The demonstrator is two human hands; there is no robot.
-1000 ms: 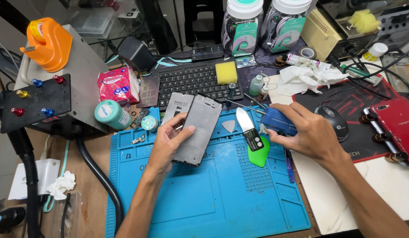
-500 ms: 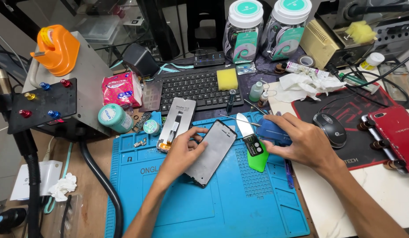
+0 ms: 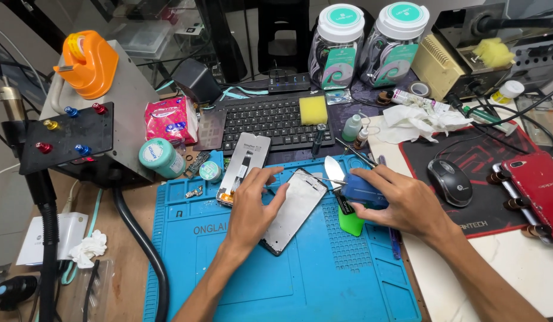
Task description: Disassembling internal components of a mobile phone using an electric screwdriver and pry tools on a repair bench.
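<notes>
Pressing flat, fingers spread, left hand (image 3: pixel 252 206) pins grey phone screen panel (image 3: pixel 294 210) on blue mat (image 3: pixel 324 280) mid-frame, right hand (image 3: pixel 401 203) closed around blue tool (image 3: pixel 361 191), metal tip touching panel's upper edge.

The head camera looks steeply down, close over the blue work mat (image 3: pixel 324 280) (the only view).

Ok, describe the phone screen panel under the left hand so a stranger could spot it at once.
Start at the blue work mat in front of the black keyboard. On its upper middle, the left hand presses down a thin grey screen panel lying tilted. Unlike the opened phone body beside it, which shows inner parts, the panel is flat and plain.
</notes>
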